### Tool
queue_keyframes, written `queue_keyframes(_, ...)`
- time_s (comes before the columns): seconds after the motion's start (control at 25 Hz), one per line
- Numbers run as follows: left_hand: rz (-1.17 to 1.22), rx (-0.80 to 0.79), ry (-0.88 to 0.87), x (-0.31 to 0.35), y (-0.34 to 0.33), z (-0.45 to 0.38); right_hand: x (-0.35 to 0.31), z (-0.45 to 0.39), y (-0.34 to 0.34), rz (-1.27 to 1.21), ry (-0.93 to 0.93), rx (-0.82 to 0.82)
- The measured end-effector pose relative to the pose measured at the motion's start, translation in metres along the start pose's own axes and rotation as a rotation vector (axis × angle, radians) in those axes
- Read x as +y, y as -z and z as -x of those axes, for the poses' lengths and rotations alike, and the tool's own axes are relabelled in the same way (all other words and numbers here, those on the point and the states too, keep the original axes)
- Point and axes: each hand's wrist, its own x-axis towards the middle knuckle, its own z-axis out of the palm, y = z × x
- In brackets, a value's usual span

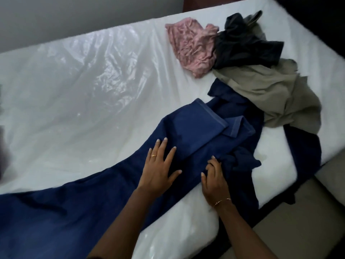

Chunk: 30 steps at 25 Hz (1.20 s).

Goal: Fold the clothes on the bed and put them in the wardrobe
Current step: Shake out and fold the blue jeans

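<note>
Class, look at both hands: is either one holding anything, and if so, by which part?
The right hand grips a bunched fold of the blue garment near its right edge. The left hand only rests flat on it.

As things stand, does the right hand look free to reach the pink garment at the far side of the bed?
Probably not right away. The right hand is pinching a bunched fold of the navy blue garment. The pink garment lies uncovered, beyond it, so the path looks open once it lets go.

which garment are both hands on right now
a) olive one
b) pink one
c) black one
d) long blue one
d: the left hand lies flat on the long blue garment and the right hand grips its bunched fabric; the others sit untouched farther up the bed.
</note>
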Motion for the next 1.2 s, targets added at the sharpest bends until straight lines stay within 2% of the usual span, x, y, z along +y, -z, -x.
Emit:
queue_keyframes(0.12, -0.115, -0.017, -0.129, 0.037, -0.011, -0.043, 0.035, -0.039, 0.015, -0.046, 0.094, -0.111)
queue_keyframes(0.2, -0.129, -0.022, -0.13, 0.063, -0.023, -0.076, 0.065, -0.073, 0.03, -0.042, 0.206, -0.186)
queue_keyframes(0.28, -0.107, -0.046, -0.049, 0.087, -0.041, -0.104, 0.095, -0.104, 0.047, -0.022, 0.291, -0.218)
queue_keyframes(0.44, -0.129, -0.073, 0.13, 0.115, -0.066, -0.146, 0.129, -0.176, 0.073, -0.023, 0.287, -0.267)
queue_keyframes(0.56, -0.16, -0.062, 0.155, 0.141, -0.074, -0.191, 0.165, -0.242, 0.076, 0.162, 0.22, -0.269)
queue_keyframes(0.72, -0.166, -0.076, 0.058, 0.175, -0.088, -0.252, 0.224, -0.337, 0.095, 0.236, 0.012, -0.331)
queue_keyframes(0.92, -0.196, -0.315, 0.06, 0.199, -0.109, -0.338, 0.301, -0.433, 0.141, 0.42, -0.197, -0.42)
queue_keyframes(1.04, -0.181, -0.427, 0.024, 0.21, -0.121, -0.387, 0.337, -0.474, 0.148, 0.382, -0.297, -0.424)
queue_keyframes(1.2, -0.163, -0.57, 0.065, 0.205, -0.14, -0.426, 0.35, -0.501, 0.147, 0.346, -0.336, -0.432)
